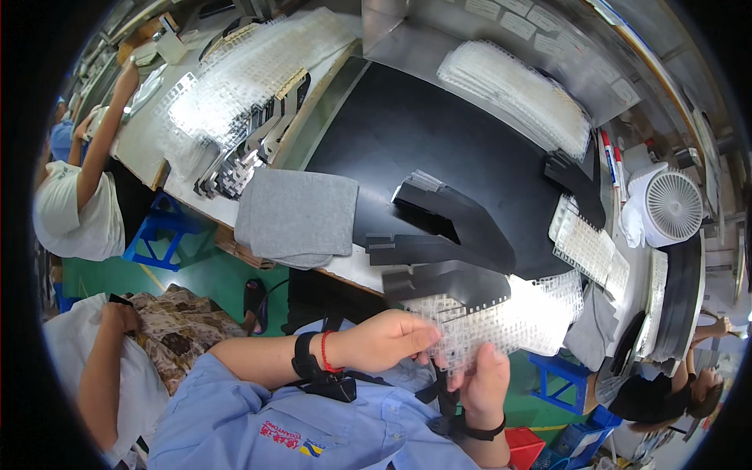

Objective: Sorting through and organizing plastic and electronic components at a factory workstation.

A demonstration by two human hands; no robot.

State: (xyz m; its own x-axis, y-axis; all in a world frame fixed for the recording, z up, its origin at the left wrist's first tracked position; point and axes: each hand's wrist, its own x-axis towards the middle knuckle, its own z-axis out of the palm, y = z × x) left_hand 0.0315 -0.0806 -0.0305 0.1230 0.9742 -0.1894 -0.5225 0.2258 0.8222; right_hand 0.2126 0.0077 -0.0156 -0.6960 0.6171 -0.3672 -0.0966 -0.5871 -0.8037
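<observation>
A translucent white grid sheet is pinched at its near edge between my two hands, close to my body. My left hand grips the left part of that edge, thumb on top. Lower and to the right, my right hand holds the edge with its thumb up. Against the far side of the sheet lies a dark curved strip; whether it is attached, I cannot tell. Beyond it, more black bent strips rest on the black mat. Another white grid sheet extends under the right side.
Folded grey cloths lie at the left table edge. White grid sheets are stacked at the back, near red markers and a white fan. Smaller grid pieces lie right. A person works at left beside a blue stool.
</observation>
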